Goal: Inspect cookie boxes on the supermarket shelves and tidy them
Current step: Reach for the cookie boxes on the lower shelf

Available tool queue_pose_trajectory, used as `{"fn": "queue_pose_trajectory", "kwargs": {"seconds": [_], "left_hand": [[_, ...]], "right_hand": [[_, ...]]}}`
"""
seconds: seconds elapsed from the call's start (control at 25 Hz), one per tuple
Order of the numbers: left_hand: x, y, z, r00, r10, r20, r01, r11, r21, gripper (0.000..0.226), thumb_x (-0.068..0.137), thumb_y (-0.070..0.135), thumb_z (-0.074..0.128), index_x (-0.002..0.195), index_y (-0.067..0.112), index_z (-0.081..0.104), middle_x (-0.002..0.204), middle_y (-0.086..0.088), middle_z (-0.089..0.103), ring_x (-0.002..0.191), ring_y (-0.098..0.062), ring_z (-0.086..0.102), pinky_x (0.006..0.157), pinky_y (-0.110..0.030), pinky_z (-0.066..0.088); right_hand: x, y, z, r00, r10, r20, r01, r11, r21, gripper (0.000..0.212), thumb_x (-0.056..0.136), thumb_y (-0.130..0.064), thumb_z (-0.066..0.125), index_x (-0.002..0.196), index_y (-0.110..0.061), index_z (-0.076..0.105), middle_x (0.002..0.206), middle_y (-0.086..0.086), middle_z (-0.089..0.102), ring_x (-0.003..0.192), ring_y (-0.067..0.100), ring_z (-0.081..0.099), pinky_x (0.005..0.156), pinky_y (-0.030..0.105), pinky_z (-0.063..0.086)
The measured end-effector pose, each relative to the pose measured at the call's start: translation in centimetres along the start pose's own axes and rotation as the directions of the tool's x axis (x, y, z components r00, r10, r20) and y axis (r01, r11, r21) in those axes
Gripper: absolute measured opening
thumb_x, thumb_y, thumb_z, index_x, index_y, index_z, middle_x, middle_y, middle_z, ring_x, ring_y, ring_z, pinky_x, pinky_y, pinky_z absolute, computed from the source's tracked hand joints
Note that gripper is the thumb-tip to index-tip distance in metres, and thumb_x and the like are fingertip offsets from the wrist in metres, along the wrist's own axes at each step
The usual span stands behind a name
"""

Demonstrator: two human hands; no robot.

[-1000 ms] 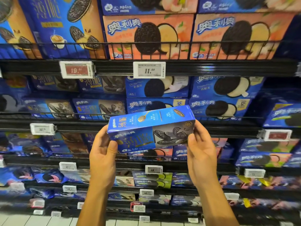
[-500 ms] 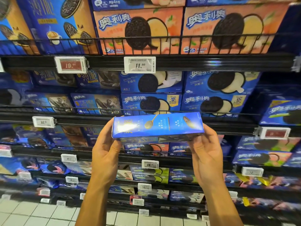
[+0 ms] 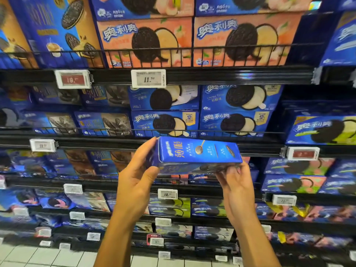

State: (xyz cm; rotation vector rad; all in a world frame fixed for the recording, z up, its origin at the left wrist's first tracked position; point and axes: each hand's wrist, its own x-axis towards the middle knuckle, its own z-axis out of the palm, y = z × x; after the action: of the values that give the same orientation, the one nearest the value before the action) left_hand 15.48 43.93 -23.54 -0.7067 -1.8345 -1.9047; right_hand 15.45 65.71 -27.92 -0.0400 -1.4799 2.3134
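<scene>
The blue thin-cookie box (image 3: 198,152) is held in the air in front of the shelves, its long axis running left to right and tipped slightly down toward the right; a narrow side panel faces the camera and the printed front faces downward, seen only at a slant. The left hand (image 3: 137,182) grips the box's left end, thumb rising along the end flap and fingers curled round behind it; the right hand (image 3: 236,182) holds the right end from beneath, fingers pressed under the lower face. Both hands sit at the box's two ends, so neither is nearer; the box lies just above and between them.

Directly behind it is the shelf rail (image 3: 250,149) with its low wire fence, and above that the cheese-flavour cookie boxes (image 3: 165,123) stacked two high; matching thin-cookie boxes (image 3: 102,124) stand on the same shelf to the left, nearer the left hand. Any return there would, I judge, have to lift the box over the fence; a price tag (image 3: 43,145) juts from the rail further left.
</scene>
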Motion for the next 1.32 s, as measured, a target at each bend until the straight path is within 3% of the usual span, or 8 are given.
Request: {"fn": "queue_pose_trajectory", "kwargs": {"seconds": [0.24,0.44,0.52,0.76,0.92,1.12,1.2,1.32], "left_hand": [[-0.2,1.1,2.8,0.99,0.117,0.072,-0.123,0.989,0.084,0.052,0.092,0.002,0.054,0.133,0.032,0.058,0.147,0.008,0.051,0.142,-0.022,0.039,0.112,-0.03,0.037],[-0.4,1.6,3.2,0.991,0.131,-0.018,-0.128,0.987,0.099,0.029,0.091,0.027,0.065,0.12,0.029,0.067,0.142,0.006,0.056,0.138,-0.023,0.045,0.106,-0.051,0.044],[-0.2,1.9,3.0,0.991,0.134,-0.021,-0.13,0.984,0.125,0.028,0.091,0.021,0.066,0.118,0.026,0.068,0.142,0.007,0.056,0.136,-0.021,0.048,0.104,-0.056,0.044],[0.6,2.9,0.8,0.987,0.155,0.044,-0.161,0.941,0.298,0.037,0.09,0.018,0.066,0.125,0.026,0.063,0.143,0.012,0.054,0.135,-0.014,0.047,0.107,-0.046,0.042],[0.8,3.1,-1.8,0.999,0.052,0.011,-0.052,0.936,0.348,0.033,0.094,0.036,0.061,0.127,0.035,0.06,0.145,0.014,0.049,0.137,-0.012,0.043,0.108,-0.026,0.039],[2.2,3.3,-5.6,0.995,-0.076,-0.06,0.091,0.954,0.286,0.036,0.092,0.047,0.047,0.126,0.043,0.057,0.14,0.018,0.049,0.13,0.006,0.044,0.098,-0.005,0.035],[2.8,2.8,-7.2,0.987,-0.134,-0.091,0.149,0.972,0.181,0.033,0.095,0.042,0.045,0.124,0.043,0.06,0.137,0.017,0.052,0.125,0.007,0.049,0.095,-0.007,0.039],[3.2,1.6,-9.4,0.96,-0.27,-0.08,0.269,0.963,-0.014,0.036,0.098,0.029,0.045,0.126,0.039,0.065,0.136,0.014,0.058,0.123,-0.005,0.057,0.094,-0.032,0.048]], "right_hand": [[-0.2,1.2,-0.8,0.996,0.066,-0.064,-0.061,0.996,0.065,0.032,0.106,-0.006,0.038,0.119,-0.027,0.058,0.107,-0.004,0.072,0.11,0.017,0.064,0.103,0.041,0.05],[-0.6,2.4,0.1,0.984,0.173,-0.049,-0.168,0.982,0.089,0.028,0.107,-0.005,0.035,0.117,-0.019,0.057,0.117,0.01,0.065,0.106,0.018,0.063,0.095,0.038,0.053],[-0.7,2.9,0.7,0.978,0.207,-0.039,-0.203,0.976,0.079,0.027,0.107,-0.006,0.035,0.119,-0.017,0.056,0.12,0.012,0.066,0.109,0.021,0.063,0.097,0.041,0.052],[-0.7,4.3,3.9,0.955,0.293,-0.039,-0.289,0.954,0.085,0.026,0.107,-0.008,0.036,0.123,-0.012,0.057,0.123,0.017,0.065,0.109,0.028,0.062,0.1,0.047,0.05],[-0.7,4.9,5.6,0.942,0.334,-0.031,-0.332,0.942,0.058,0.028,0.107,-0.017,0.04,0.129,-0.016,0.057,0.124,0.01,0.069,0.11,0.026,0.067,0.094,0.043,0.052],[-0.8,4.5,7.5,0.934,0.354,-0.039,-0.353,0.935,0.042,0.021,0.104,-0.03,0.047,0.115,-0.022,0.063,0.109,0.003,0.075,0.092,0.022,0.069,0.079,0.041,0.053],[-0.9,4.2,8.2,0.939,0.339,-0.06,-0.336,0.94,0.051,0.021,0.103,-0.032,0.049,0.106,-0.023,0.068,0.099,0.003,0.075,0.087,0.02,0.069,0.074,0.039,0.056],[-0.8,3.2,8.9,0.947,0.312,-0.078,-0.298,0.943,0.148,0.03,0.103,-0.031,0.047,0.094,-0.021,0.074,0.091,0.003,0.077,0.077,0.015,0.071,0.061,0.032,0.059]]}}
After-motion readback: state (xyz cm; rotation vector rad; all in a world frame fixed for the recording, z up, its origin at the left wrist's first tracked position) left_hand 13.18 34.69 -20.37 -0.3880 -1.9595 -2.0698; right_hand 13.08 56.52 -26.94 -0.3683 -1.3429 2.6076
